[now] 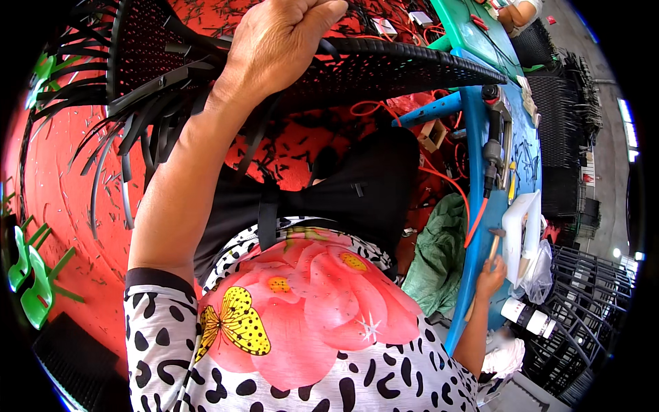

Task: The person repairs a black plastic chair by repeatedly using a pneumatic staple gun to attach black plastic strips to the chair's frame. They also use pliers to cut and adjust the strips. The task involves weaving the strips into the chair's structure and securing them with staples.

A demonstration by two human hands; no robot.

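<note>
My left hand (278,51) is closed at the upper rim of a black woven furniture panel (391,72), its fingertips partly out of sight at the picture's top. Loose black strips (147,130) hang off the panel's left end in a fringe. At the right, my right hand (490,277) grips a hammer (495,240) by its wooden handle, beside the blue table's edge. A pneumatic tool (492,137) with an orange-red hose lies on the blue table (485,220), above the hammer.
Black strip scraps litter the red floor (62,199). Green plastic chairs (40,288) stand left. A green cloth bag (439,254) lies under the table, near a white tray (527,226) and a roll (528,318). Another person's arm (516,14) shows far right.
</note>
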